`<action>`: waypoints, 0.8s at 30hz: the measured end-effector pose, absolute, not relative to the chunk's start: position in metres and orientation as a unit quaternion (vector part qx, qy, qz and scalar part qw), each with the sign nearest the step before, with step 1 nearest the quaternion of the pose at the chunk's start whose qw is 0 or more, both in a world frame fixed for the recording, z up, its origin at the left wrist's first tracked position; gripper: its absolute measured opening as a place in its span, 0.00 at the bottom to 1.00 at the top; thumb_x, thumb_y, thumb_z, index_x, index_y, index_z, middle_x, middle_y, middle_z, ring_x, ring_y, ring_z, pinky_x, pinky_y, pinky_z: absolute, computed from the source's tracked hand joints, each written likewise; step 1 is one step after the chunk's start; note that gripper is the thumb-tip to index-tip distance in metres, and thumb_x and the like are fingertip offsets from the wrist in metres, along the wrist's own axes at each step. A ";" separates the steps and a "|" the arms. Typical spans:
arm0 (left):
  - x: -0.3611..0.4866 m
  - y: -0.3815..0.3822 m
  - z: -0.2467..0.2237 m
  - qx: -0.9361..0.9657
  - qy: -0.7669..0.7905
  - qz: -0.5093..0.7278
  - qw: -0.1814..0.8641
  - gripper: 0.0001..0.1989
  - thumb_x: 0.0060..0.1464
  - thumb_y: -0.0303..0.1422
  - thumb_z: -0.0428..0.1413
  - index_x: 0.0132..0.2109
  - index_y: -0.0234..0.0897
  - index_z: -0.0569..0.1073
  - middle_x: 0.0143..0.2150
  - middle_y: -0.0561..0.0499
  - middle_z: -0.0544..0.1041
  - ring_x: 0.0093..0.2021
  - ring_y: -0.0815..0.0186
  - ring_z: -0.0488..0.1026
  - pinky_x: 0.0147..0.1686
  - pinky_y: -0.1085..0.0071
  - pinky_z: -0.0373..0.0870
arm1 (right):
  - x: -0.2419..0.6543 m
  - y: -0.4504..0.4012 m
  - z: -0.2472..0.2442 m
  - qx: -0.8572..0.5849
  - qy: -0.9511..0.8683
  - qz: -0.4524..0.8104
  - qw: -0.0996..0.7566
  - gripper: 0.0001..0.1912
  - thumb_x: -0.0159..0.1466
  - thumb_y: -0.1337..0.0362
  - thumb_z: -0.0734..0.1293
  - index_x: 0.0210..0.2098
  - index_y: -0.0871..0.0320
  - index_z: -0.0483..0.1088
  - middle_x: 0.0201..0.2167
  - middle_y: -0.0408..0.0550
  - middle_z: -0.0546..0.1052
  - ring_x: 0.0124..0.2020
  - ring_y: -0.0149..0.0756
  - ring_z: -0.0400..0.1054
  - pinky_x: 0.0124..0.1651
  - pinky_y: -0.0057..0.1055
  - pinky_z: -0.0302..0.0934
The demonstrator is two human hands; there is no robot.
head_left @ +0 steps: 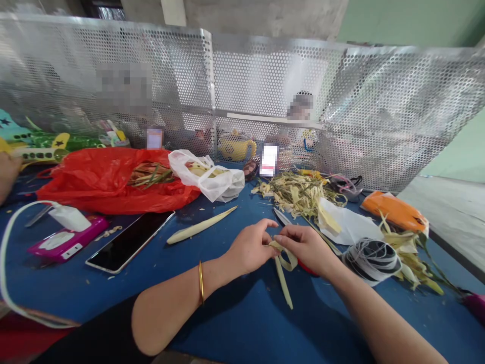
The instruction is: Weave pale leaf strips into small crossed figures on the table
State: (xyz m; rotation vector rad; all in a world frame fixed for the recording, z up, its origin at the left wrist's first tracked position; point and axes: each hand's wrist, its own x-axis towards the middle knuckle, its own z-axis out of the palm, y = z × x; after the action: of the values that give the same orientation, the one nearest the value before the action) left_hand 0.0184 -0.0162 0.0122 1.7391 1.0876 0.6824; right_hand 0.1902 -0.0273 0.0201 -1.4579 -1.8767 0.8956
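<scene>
Between my two hands, a pale yellow-green strip of plant leaf, like corn husk (283,284), is bent into a loop with one end hanging down. My left hand (250,245) pinches it at the loop's left side, wearing a gold bangle on the wrist. From the other side, my right hand (303,247) grips the loop between thumb and fingers. Under my right hand lie scissors (281,217), blades pointing away, with a bit of red handle showing. A folded pale husk piece (200,226) rests on the blue table (235,313), left of my hands.
Left are a phone (131,242), a purple power strip (68,241) with a white cable, a red bag (94,177) and a white bag (223,184). Right are husk scraps (295,192), a wire coil (372,260) and an orange packet (396,210). A perforated metal screen (265,76) stands behind; another person's hand (8,172) is far left.
</scene>
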 end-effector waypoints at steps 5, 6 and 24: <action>0.019 -0.019 0.013 0.743 0.444 0.263 0.427 0.27 0.45 0.29 0.57 0.56 0.38 0.67 0.23 0.57 0.75 0.28 0.64 0.70 0.29 0.73 0.57 | 0.190 -0.026 0.017 -0.560 -0.655 0.409 0.299 0.12 0.54 0.57 0.65 0.20 0.57 0.71 0.18 0.40 0.68 0.22 0.31 0.59 0.26 0.28 0.53; 0.019 -0.019 0.012 0.744 0.443 0.263 0.424 0.27 0.45 0.29 0.58 0.55 0.38 0.67 0.23 0.57 0.75 0.28 0.65 0.70 0.28 0.73 0.56 | 0.190 -0.026 0.018 -0.559 -0.649 0.413 0.309 0.11 0.52 0.58 0.66 0.20 0.57 0.71 0.18 0.41 0.69 0.23 0.32 0.60 0.27 0.28 0.54; 0.018 -0.022 0.012 0.674 0.337 0.159 0.638 0.12 0.44 0.39 0.60 0.29 0.33 0.78 0.21 0.57 0.65 0.25 0.72 0.56 0.27 0.74 0.52 | 0.183 -0.027 0.026 -0.540 -0.478 0.431 0.543 0.18 0.55 0.49 0.69 0.25 0.58 0.67 0.24 0.45 0.76 0.21 0.30 0.68 0.27 0.27 0.63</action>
State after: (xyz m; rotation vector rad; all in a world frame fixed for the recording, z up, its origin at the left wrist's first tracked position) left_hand 0.0181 -0.0217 0.0124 1.5391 0.7682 0.3637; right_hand 0.1831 -0.0270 0.0262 -1.2824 -1.1339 1.0224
